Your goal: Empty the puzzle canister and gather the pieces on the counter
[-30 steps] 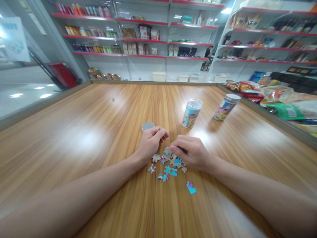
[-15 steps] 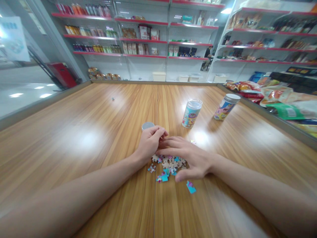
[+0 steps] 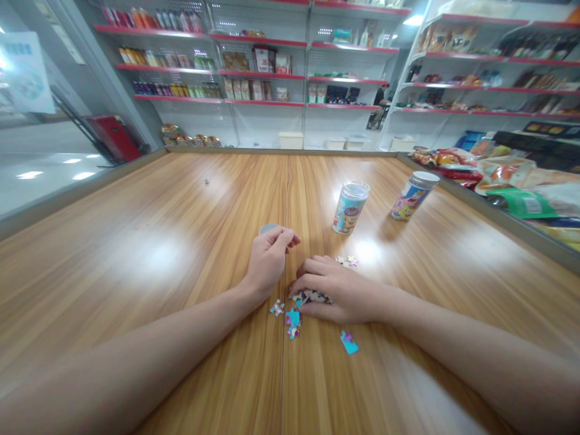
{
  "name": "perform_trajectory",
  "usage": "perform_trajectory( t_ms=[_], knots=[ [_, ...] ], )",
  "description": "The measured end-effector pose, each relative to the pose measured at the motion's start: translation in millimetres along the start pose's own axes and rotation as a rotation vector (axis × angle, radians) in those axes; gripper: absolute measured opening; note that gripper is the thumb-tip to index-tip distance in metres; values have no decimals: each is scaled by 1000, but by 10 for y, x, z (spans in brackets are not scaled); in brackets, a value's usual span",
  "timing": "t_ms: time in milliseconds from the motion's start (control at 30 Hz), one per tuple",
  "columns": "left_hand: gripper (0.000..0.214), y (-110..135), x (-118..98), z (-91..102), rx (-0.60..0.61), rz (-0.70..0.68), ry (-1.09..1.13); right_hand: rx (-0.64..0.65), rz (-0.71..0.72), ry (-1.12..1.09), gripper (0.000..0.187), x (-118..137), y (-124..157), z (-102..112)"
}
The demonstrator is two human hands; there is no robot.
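Observation:
My left hand (image 3: 268, 258) is closed, thumb pressed to curled fingers, and whatever may be in it is hidden. Just behind it, a grey round lid (image 3: 267, 228) is partly covered. My right hand (image 3: 341, 289) curls over a heap of jigsaw puzzle pieces (image 3: 312, 296), its fingers and thumb wrapped around them. Near its thumb lie joined blue and purple pieces (image 3: 293, 320). A patterned cluster (image 3: 277, 308) rests close to my left wrist. One blue piece (image 3: 349, 343) lies nearer to me, and a few pieces (image 3: 348, 261) sit beyond my right hand.
An open cartoon-print canister (image 3: 350, 208) stands behind my right hand. Farther right is another canister (image 3: 413, 196) with a white lid. A tiny object (image 3: 207, 181) lies at the far left of the wooden table (image 3: 181, 338). Bagged goods (image 3: 507, 181) border the right edge.
My right hand's fingers have gone from spread to curled, drawing the puzzle pieces together under the palm. My left hand has shifted slightly left, away from the right one.

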State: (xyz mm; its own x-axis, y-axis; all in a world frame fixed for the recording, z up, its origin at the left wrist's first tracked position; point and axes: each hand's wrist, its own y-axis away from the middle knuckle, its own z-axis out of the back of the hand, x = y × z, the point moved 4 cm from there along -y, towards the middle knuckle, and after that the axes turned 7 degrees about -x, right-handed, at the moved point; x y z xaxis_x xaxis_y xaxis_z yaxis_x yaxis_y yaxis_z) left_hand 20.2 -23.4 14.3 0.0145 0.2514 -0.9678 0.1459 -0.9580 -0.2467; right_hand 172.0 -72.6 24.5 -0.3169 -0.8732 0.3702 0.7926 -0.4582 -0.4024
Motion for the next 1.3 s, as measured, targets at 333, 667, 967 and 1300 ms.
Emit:
perform_trajectory(
  t_ms=[333, 667, 967, 1300],
  knots=[
    [25, 3, 16, -7, 20, 3, 14, -209, -246, -230, 15, -171, 35, 41],
    [23, 4, 22, 4, 19, -2, -2, -311, -214, -510, 22, -239, 68, 193],
    [26, -6, 55, 0, 32, -41, -75, 213, -195, -468, 76, -534, 203, 435],
    [111, 802, -174, 112, 738, -444, -746, 164, -177, -110, 135, -111, 610, 249]
  ],
)
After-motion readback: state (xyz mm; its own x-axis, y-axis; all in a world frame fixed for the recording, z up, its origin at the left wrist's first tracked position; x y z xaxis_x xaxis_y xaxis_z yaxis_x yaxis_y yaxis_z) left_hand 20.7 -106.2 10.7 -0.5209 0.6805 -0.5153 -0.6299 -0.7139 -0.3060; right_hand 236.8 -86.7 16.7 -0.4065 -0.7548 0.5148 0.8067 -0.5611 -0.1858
